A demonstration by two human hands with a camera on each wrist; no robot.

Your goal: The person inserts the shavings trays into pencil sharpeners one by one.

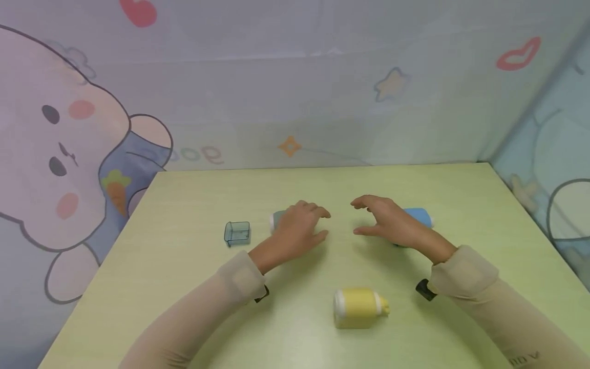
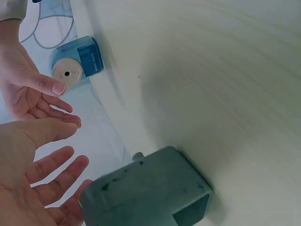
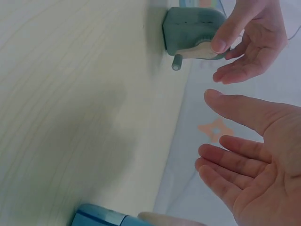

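My left hand hovers over the table beside a green crank pencil sharpener, its fingers relaxed and apart. In the head view that hand hides most of the sharpener; the left wrist view shows a square opening in its body. My right hand faces the left one across a gap, thumb and fingers spread, holding nothing. Behind its wrist is a blue pencil sharpener, whose round pale face with a hole shows in the left wrist view. A small clear drawer-like box stands left of the green sharpener.
A yellow object with a white end, slightly blurred, lies on the pale table nearer the front, between the forearms. A printed cloth backdrop rises behind the table's far edge, with another at the right.
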